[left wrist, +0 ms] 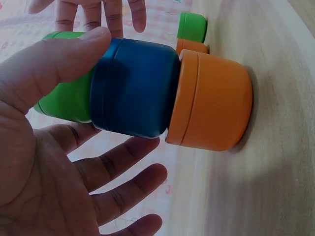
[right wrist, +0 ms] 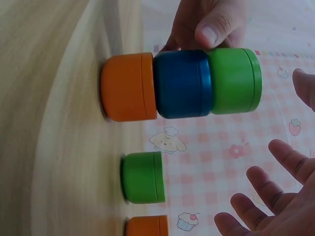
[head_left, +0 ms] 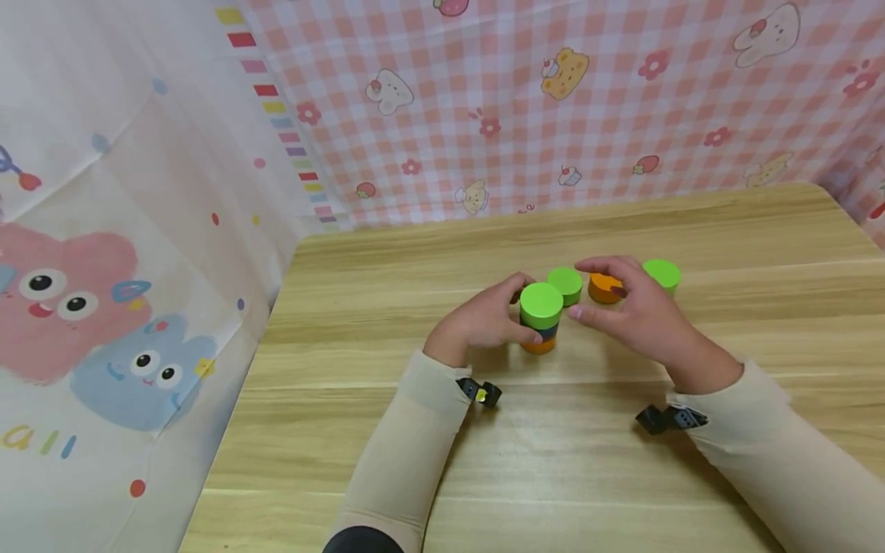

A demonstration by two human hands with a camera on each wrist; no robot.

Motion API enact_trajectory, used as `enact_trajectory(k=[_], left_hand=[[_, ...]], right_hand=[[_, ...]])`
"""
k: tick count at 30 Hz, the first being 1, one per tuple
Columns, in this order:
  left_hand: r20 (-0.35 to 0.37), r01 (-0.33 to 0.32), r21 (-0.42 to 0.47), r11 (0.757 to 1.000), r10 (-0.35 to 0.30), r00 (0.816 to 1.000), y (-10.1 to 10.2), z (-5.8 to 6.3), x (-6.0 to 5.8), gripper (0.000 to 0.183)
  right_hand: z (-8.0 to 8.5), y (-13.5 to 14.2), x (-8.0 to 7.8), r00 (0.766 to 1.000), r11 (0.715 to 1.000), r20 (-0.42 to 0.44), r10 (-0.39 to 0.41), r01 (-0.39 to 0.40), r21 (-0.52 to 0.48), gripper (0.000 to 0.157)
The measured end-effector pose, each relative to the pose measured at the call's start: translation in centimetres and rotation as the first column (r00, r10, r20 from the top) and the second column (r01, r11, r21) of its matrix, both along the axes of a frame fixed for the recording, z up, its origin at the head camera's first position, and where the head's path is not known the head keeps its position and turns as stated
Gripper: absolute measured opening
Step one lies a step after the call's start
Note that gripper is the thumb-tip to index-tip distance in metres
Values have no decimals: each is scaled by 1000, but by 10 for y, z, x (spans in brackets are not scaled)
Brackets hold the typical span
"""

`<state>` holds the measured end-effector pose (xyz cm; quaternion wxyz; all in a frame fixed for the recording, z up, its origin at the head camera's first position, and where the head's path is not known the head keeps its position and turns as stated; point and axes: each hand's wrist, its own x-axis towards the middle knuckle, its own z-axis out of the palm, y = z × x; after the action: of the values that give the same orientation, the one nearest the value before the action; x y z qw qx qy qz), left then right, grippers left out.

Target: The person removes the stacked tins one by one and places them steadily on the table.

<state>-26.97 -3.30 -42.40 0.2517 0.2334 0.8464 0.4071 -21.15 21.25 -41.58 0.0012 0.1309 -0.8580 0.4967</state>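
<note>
Stack of three round lidded containers (head_left: 541,311): upright on the table (head_left: 567,468), in front of the person. Order from bottom: orange container (right wrist: 129,87), blue container (right wrist: 181,83), green container (right wrist: 232,81).

Left hand (head_left: 480,318): grip clamped on the stack's upper part, thumb at the blue-green seam, index finger on the opposite side; remaining fingers spread beside it.

Right hand (head_left: 641,311): grip apart, holding nothing; thumb and fingers near the stack's right side.

Beyond the stack, on the table: second green container (head_left: 565,286) just behind it; second orange container (head_left: 604,289) next to the right, partly hidden by the right hand; third green container (head_left: 662,275) farther right.

Periphery: pale sleeves (head_left: 408,453) on both arms; pink checked cloth (head_left: 442,130) behind the table.
</note>
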Motion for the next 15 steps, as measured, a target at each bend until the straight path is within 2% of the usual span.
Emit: enact_trajectory(k=[8,15], left_hand=[[-7,8,-4,1000,-8,1000,1,-1,1,68],[-40,15,-22,1000,-16,999,2,-1,1,63]], right_hand=[[-9,-7,-1,999,998,-25,42,-43,-40,64],[-14,-14,-1,999,997,-10,50,-50,-57,62]])
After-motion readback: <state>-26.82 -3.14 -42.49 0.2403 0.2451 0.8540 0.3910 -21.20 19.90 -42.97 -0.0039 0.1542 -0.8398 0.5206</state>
